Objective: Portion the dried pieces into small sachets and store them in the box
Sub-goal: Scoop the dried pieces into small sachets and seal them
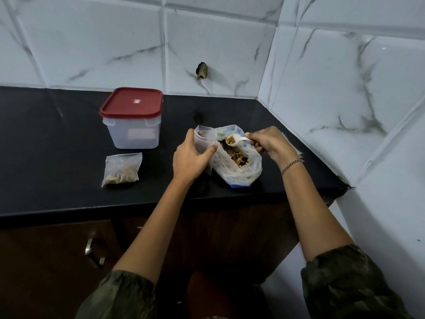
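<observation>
Sachet [205,137] gripped by left hand [192,157], right hand [268,142] holding loaded spoon [232,139]

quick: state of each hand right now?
Left hand: grips the open sachet, holding it upright.
Right hand: pinches the white spoon, loaded with dried pieces.

The surface [46,157] lies open left of the lidded box [133,132] and along its front edge. A filled sachet [122,169] lies just before the box, narrowing that lane. Between box and open bag [239,171] a bare gap runs to the back wall [92,54]. The right wall [333,111] angles in close beside the bag; something flat [297,151], perhaps spare sachets, lies in that strip.
</observation>
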`<state>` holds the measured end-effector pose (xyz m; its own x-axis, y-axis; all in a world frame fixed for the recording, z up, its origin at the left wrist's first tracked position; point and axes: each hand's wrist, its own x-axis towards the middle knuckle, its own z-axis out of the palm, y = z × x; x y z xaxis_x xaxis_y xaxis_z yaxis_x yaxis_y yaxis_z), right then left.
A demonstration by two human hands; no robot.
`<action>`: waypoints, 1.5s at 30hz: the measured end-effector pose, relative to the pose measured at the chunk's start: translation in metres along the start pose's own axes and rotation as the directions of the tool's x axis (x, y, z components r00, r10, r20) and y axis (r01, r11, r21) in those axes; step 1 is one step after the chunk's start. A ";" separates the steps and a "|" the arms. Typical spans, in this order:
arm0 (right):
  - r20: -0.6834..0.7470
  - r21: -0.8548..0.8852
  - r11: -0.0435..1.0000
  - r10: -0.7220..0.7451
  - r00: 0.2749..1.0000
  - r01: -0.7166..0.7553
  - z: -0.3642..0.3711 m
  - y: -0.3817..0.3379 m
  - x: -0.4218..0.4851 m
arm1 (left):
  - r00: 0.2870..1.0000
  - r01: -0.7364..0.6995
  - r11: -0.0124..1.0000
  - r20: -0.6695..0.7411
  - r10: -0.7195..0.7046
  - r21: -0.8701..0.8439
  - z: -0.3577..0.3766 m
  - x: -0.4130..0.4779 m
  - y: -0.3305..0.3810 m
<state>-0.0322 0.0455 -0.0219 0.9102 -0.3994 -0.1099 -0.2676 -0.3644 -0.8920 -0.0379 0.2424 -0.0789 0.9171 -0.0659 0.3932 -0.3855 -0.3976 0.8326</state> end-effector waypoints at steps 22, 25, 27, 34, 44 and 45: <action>-0.041 -0.031 0.918 -0.396 0.918 0.395 0.035 -0.030 -0.062 | 1.000 0.000 1.000 -0.029 0.001 0.012 0.002 0.002 -0.002; -0.073 -0.174 0.862 -0.494 0.867 0.476 0.040 -0.025 -0.066 | 0.999 0.000 1.000 -0.037 0.000 -0.007 0.002 0.002 -0.003; -0.083 -0.191 0.838 -0.533 0.842 0.511 0.044 -0.021 -0.068 | 0.999 -0.002 1.000 -0.048 0.001 -0.011 0.003 0.002 -0.004; -0.092 -0.355 0.665 -0.724 0.683 0.657 0.048 -0.009 -0.070 | 0.999 -0.009 0.999 -0.052 0.007 -0.033 0.002 0.003 -0.003; -0.093 -0.473 0.706 -0.634 0.767 0.527 0.044 -0.009 -0.072 | 0.997 -0.034 0.999 -0.070 0.034 0.005 0.003 0.003 -0.004; -0.108 -0.487 0.704 -0.636 0.764 0.517 0.043 -0.010 -0.072 | 0.997 -0.040 0.999 -0.072 0.040 0.006 0.003 0.002 -0.004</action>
<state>-0.0819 0.1143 -0.0241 0.8312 -0.1642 0.5311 0.1288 -0.8725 -0.4713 -0.0339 0.2411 -0.0823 0.8914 -0.0160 0.4530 -0.4208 -0.4005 0.8139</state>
